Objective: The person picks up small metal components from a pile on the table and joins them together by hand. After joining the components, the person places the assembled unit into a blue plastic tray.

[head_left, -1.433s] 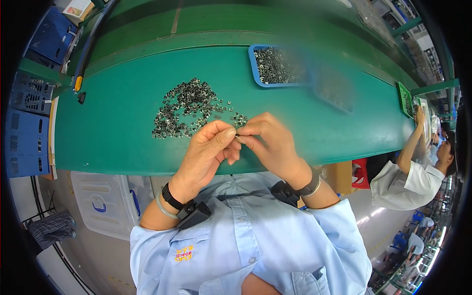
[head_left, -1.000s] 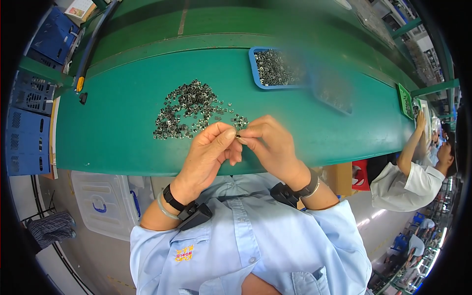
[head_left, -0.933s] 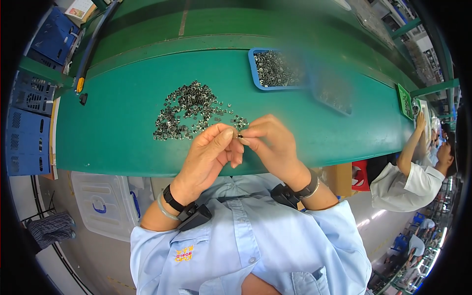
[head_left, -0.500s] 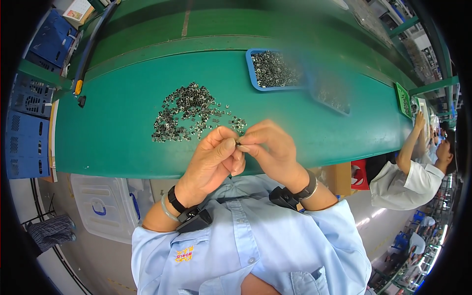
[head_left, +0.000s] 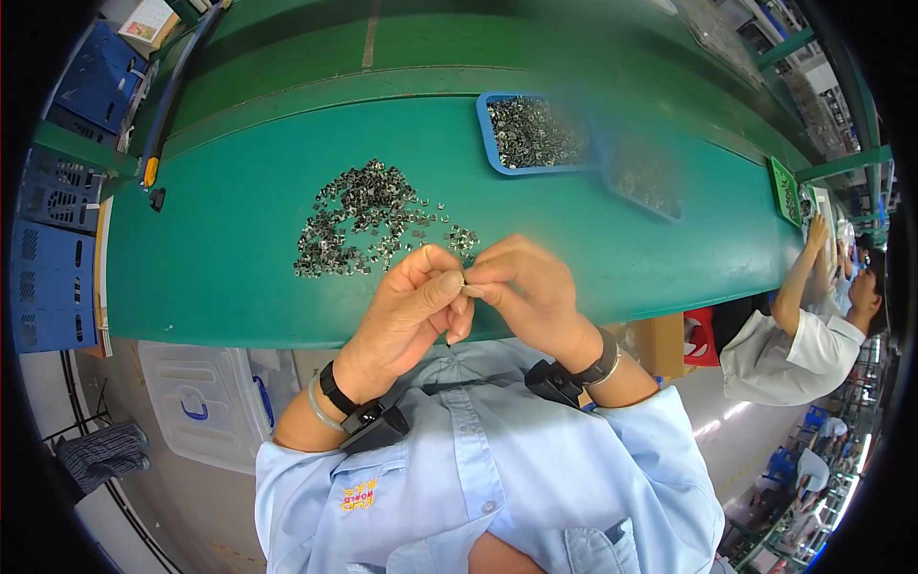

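My left hand point(head_left: 411, 311) and my right hand point(head_left: 531, 292) meet above the near side of the green work table point(head_left: 210, 277). Their fingertips are pinched together around a tiny metal part point(head_left: 465, 285), mostly covered by the fingers. Just beyond my left hand lies a loose pile of small black and silver metal parts point(head_left: 368, 201). A smaller cluster of the same parts point(head_left: 462, 239) sits right behind my fingertips.
A blue tray point(head_left: 535, 172) full of similar parts stands at the back; a second tray point(head_left: 660, 208) beside it looks blurred. Blue crates point(head_left: 55, 277) line the left side. A lidded clear box point(head_left: 196, 402) stands below. At right, another person point(head_left: 803, 354) works by a green tray point(head_left: 785, 191).
Both hands stay nearly in place. Between my fingertips the part showed black before; now a paler, metallic bit shows.
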Demonstrator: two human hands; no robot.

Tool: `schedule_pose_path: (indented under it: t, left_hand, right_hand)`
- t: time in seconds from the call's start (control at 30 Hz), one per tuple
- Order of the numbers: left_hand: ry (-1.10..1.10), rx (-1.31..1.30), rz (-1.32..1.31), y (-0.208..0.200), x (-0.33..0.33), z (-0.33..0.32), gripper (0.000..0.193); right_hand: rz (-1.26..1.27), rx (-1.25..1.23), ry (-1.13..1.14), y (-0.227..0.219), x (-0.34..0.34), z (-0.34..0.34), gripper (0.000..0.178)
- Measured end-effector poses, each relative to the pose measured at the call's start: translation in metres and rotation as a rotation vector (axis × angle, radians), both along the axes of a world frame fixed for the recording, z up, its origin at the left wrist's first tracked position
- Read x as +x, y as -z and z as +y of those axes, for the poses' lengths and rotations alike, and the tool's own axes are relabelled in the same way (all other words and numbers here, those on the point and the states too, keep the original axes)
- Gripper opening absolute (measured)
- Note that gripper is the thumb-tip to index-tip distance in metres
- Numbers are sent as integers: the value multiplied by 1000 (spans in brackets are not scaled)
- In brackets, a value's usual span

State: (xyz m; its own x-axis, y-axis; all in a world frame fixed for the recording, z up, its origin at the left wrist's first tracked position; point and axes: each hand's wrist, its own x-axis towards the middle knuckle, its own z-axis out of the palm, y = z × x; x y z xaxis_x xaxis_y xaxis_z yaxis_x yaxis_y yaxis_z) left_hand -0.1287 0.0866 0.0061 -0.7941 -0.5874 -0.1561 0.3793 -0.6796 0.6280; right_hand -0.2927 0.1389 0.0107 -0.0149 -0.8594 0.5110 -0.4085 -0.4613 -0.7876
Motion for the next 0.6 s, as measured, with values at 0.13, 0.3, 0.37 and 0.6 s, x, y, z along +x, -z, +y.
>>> schedule_pose_path:
  t: [0.13, 0.3, 0.37, 0.6]
  left_hand:
    - [1, 22, 0, -2, 0, 0, 24]
    - [10, 29, -11, -4, -1, -1, 28]
    - [8, 10, -32, -4, -1, -1, 28]
    - [27, -48, -110, -8, -7, -2, 25]
  right_hand:
    - [-46, 13, -1, 0, 0, 0, 10]
    - [-66, 27, -5, 1, -1, 0, 11]
    - [-53, 22, -6, 1, -2, 0, 12]
    - [-1, 36, 25, 2, -6, 1, 14]
